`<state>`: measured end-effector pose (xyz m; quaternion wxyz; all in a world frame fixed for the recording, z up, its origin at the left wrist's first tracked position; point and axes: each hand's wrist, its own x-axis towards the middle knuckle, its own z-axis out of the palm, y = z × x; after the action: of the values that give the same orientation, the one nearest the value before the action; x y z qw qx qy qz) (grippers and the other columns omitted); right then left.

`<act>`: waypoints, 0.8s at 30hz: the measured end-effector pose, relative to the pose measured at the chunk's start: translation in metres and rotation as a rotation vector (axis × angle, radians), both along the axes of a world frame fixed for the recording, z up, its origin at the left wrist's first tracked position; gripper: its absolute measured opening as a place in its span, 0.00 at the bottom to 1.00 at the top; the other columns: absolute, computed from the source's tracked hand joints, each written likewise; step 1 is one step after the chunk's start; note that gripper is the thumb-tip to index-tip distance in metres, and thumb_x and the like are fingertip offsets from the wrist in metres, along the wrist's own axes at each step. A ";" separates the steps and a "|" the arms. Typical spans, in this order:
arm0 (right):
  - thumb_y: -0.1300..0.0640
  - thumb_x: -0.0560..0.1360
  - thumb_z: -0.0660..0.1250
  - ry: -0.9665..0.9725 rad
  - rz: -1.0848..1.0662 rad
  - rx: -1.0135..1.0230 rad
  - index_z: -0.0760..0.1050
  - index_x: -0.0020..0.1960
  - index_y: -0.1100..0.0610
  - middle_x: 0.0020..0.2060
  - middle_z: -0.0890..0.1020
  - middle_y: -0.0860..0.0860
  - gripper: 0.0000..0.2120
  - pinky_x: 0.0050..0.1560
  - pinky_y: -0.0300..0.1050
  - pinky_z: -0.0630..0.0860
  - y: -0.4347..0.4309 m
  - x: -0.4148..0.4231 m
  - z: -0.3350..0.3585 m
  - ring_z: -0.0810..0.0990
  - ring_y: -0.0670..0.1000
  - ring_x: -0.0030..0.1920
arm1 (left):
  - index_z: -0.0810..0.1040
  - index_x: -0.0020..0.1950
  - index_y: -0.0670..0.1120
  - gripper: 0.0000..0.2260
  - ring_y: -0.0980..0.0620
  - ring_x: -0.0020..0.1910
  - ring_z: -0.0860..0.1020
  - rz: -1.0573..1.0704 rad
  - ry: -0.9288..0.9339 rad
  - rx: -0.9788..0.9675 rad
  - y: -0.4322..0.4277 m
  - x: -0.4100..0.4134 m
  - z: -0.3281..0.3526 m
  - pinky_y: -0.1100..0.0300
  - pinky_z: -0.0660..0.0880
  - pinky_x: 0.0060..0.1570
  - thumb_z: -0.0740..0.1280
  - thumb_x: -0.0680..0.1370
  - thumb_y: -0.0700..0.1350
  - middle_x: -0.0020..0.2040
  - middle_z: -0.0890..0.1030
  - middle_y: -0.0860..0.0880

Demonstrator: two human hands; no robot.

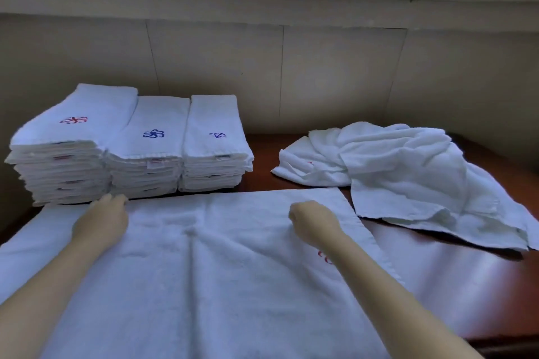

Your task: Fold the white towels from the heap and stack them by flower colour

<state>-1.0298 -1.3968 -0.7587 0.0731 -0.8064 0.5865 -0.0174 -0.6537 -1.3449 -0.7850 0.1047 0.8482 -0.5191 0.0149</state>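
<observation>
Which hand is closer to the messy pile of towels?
The right hand. It rests on the spread towel just left of the messy heap. The left hand lies much farther away, by the folded stacks.

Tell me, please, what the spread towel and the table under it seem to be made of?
The spread towel looks like white cotton terry: a soft, matte, fuzzy nap with gentle creases. The table appears to be dark reddish wood or veneer with a glossy finish, since it reflects window light.
</observation>
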 end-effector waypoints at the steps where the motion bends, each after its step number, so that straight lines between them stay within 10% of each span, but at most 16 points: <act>1: 0.63 0.78 0.56 -0.003 0.025 -0.017 0.74 0.57 0.57 0.52 0.76 0.54 0.11 0.44 0.44 0.72 -0.018 0.004 0.002 0.75 0.57 0.56 | 0.71 0.66 0.41 0.15 0.39 0.61 0.70 0.017 0.006 0.041 -0.003 0.016 0.000 0.50 0.71 0.55 0.55 0.80 0.38 0.63 0.71 0.39; 7: 0.62 0.76 0.56 0.125 0.116 0.026 0.67 0.67 0.53 0.62 0.72 0.53 0.20 0.55 0.49 0.72 -0.097 0.027 -0.009 0.68 0.57 0.63 | 0.66 0.73 0.46 0.21 0.40 0.64 0.70 0.010 0.124 0.261 -0.014 0.075 0.012 0.56 0.71 0.55 0.59 0.80 0.41 0.71 0.64 0.39; 10: 0.60 0.74 0.56 0.200 0.056 0.093 0.69 0.48 0.52 0.53 0.75 0.52 0.06 0.51 0.47 0.73 -0.114 0.038 -0.009 0.69 0.55 0.57 | 0.71 0.65 0.47 0.19 0.47 0.31 0.77 0.079 0.420 0.338 -0.014 0.086 0.028 0.59 0.73 0.30 0.63 0.75 0.36 0.47 0.79 0.39; 13: 0.57 0.74 0.57 0.314 0.040 0.130 0.73 0.50 0.51 0.53 0.77 0.50 0.08 0.44 0.43 0.72 -0.120 0.043 0.000 0.74 0.52 0.49 | 0.74 0.45 0.44 0.05 0.51 0.27 0.76 0.043 0.356 0.414 -0.010 0.091 0.044 0.61 0.74 0.27 0.66 0.72 0.37 0.36 0.78 0.45; 15: 0.59 0.74 0.56 0.307 -0.014 0.012 0.71 0.59 0.48 0.49 0.77 0.51 0.16 0.38 0.42 0.71 -0.121 0.041 0.009 0.74 0.52 0.47 | 0.70 0.35 0.45 0.09 0.50 0.31 0.74 0.012 0.174 0.300 -0.010 0.092 0.048 0.60 0.69 0.28 0.67 0.72 0.38 0.35 0.76 0.46; 18: 0.67 0.73 0.58 -0.026 -0.151 -0.302 0.65 0.44 0.57 0.34 0.70 0.54 0.06 0.30 0.42 0.60 -0.115 0.035 0.020 0.71 0.56 0.37 | 0.67 0.34 0.45 0.10 0.44 0.39 0.71 0.055 -0.002 -0.120 -0.003 0.088 0.047 0.57 0.65 0.35 0.64 0.72 0.35 0.40 0.74 0.45; 24: 0.72 0.72 0.60 -0.401 -0.192 -0.584 0.70 0.48 0.70 0.41 0.73 0.67 0.05 0.31 0.50 0.65 -0.045 0.012 0.003 0.75 0.67 0.35 | 0.70 0.42 0.43 0.08 0.40 0.41 0.71 -0.040 -0.026 -0.451 0.052 0.061 0.019 0.53 0.64 0.36 0.64 0.71 0.30 0.44 0.72 0.43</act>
<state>-1.0176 -1.4419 -0.7560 -0.0485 -0.7152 0.6038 -0.3488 -0.5930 -1.2925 -0.7662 0.2851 0.7925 -0.5208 0.1394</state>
